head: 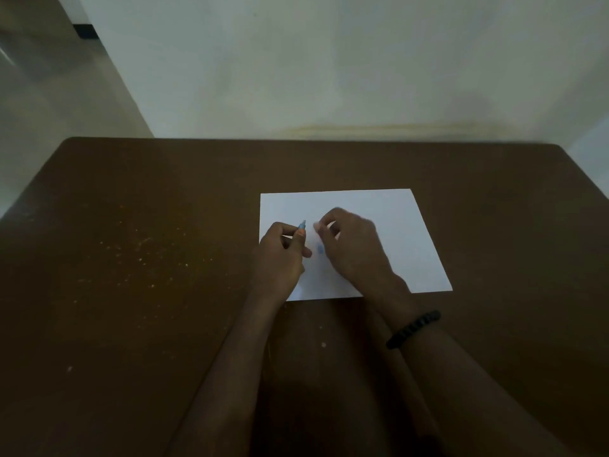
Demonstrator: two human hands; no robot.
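Two hands over white paper sheet (395, 222) on brown table (148, 258). Left hand (280, 255) grips blue pen (302, 224) above sheet's left part, tip pointing away. Right hand (349, 245) has fingers curled, blurred; cannot tell if pinching anything. Blue mark (320, 249) on sheet between hands.

Dim, flat light: the dark brown wooden table (131, 258) sinks into murk, the white rectangular paper sheet (395, 225) brightest. Motion blur smears the right hand (349, 245) more than the left hand (280, 255) gripping a light blue pen (302, 224); table edges bow.
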